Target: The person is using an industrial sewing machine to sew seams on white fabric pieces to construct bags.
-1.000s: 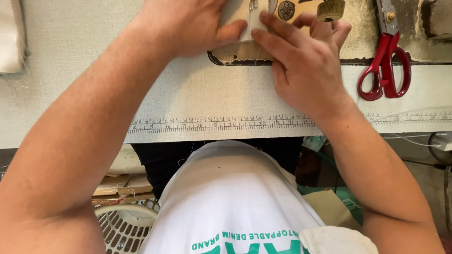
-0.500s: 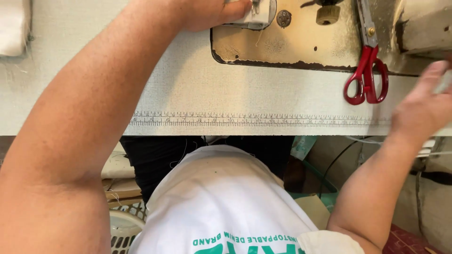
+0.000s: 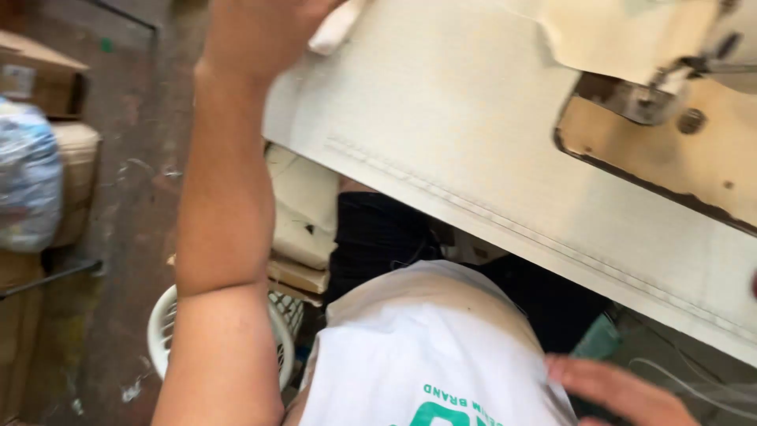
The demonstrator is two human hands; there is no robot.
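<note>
Seen from above, a person in a white T-shirt (image 3: 426,347) with green print sits at a sewing desk (image 3: 670,150). The left hand (image 3: 260,31) reaches up to the top edge of the view and rests on a rolled strip of white cloth (image 3: 337,28) at the far corner of a large pale fabric panel (image 3: 473,134) — its fingers are blurred and cut off, so their grip cannot be told. The panel lies across the desk, its stitched hem running diagonally. The right hand (image 3: 623,390) sits low by the shirt, away from the fabric, fingers loosely together and holding nothing. A white slatted basket (image 3: 169,331) stands on the floor below the left elbow — cardboard boxes (image 3: 39,71) sit at far left.
</note>
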